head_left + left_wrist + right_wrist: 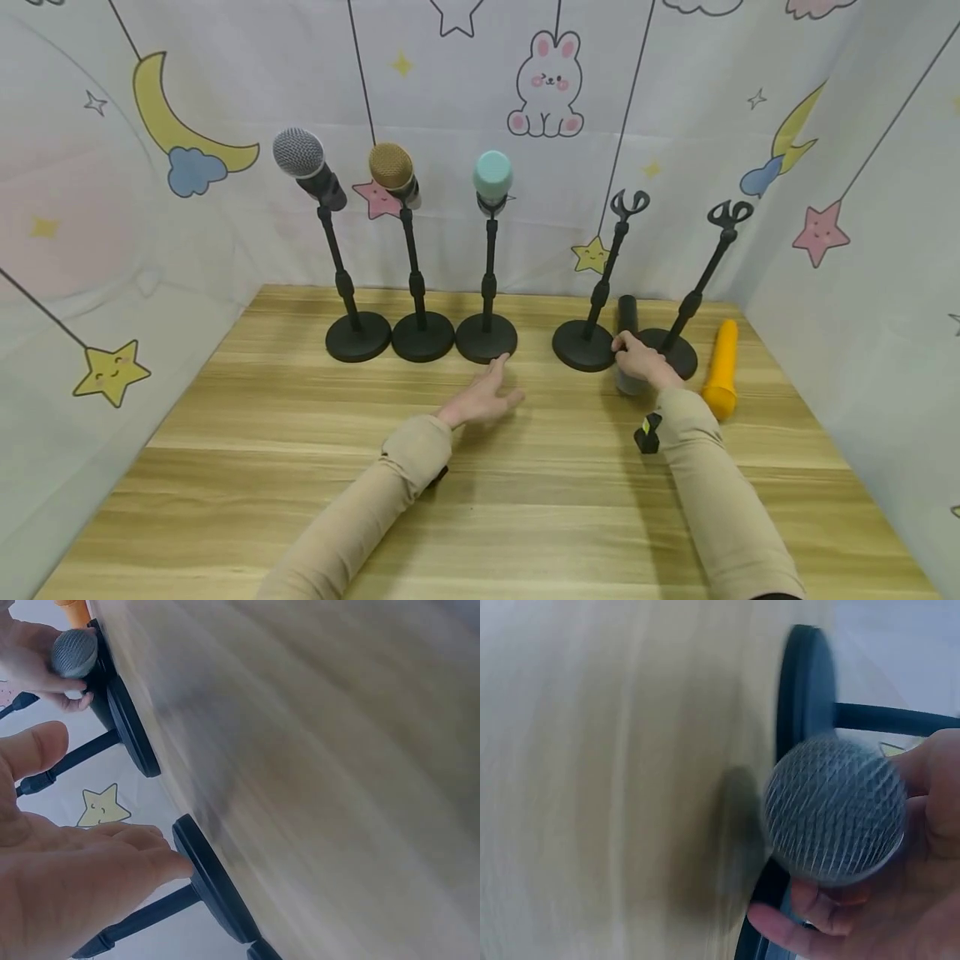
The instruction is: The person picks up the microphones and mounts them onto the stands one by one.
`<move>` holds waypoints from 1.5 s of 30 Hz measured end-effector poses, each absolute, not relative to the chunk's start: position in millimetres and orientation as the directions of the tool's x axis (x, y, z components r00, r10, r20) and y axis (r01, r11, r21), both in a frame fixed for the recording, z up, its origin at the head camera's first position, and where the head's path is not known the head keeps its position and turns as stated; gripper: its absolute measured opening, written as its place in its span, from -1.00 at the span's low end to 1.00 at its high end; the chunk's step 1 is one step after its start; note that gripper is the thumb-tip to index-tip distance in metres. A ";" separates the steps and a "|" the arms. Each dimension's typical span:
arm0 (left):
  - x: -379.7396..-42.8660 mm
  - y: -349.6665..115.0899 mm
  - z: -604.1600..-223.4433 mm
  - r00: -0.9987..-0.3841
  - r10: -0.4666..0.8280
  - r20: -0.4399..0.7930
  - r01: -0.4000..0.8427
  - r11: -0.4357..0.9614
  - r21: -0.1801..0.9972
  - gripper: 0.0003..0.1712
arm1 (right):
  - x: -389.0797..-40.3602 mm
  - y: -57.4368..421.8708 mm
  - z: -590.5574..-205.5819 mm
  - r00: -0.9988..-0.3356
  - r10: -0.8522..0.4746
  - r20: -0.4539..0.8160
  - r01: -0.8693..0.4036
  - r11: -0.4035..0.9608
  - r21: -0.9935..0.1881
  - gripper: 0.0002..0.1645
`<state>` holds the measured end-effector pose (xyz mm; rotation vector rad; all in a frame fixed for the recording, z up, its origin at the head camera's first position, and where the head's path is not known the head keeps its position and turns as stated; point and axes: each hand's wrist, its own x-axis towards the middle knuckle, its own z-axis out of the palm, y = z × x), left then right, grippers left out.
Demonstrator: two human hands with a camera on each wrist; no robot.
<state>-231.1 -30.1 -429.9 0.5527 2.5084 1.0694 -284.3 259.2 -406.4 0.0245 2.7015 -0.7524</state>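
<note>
My right hand (pixel 647 362) grips a black microphone (pixel 627 315) between two stands at the right; its grey mesh head (pixel 834 811) points toward me. In the right wrist view the fingers curl round behind that head, and they partly hide the handle. My left hand (pixel 480 402) has its fingers extended and thumb apart, with nothing in it. Its fingertips are at the front of the round base (pixel 486 340) of the stand with the mint-headed microphone (pixel 492 177). Whether they touch the base I cannot tell.
Stands with a silver-headed microphone (pixel 300 154) and a gold-headed microphone (pixel 392 167) stand at left. Two stands with bare clips, a left one (pixel 600 292) and a right one (pixel 693 300), flank my right hand. An orange microphone (pixel 722 367) lies at far right on the wooden table (pixel 300 450).
</note>
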 end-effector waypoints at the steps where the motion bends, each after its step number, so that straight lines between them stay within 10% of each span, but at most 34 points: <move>1: -232.0 -28.1 -430.0 -0.856 0.489 -0.164 0.219 0.633 0.742 -0.13 | -283.7 261.3 -405.6 -0.946 -0.091 -0.310 0.100 0.830 -0.548 -0.62; 12: -253.0 6.3 -424.1 -0.837 0.534 -0.116 0.239 0.549 0.801 -0.14 | -257.6 274.0 -395.6 -0.970 -0.084 -0.229 0.217 0.132 -0.967 -0.57; 22: -286.7 53.4 -401.3 -0.894 0.448 0.000 0.180 0.360 0.915 -0.29 | -227.2 268.1 -404.1 -0.968 -0.238 0.075 0.063 -0.523 -0.850 -0.56; 45: -321.9 125.1 -374.0 -0.934 0.298 0.199 0.297 0.332 0.895 -0.48 | -203.0 265.8 -418.1 -0.917 -0.207 0.342 -0.102 -0.706 -0.701 -0.47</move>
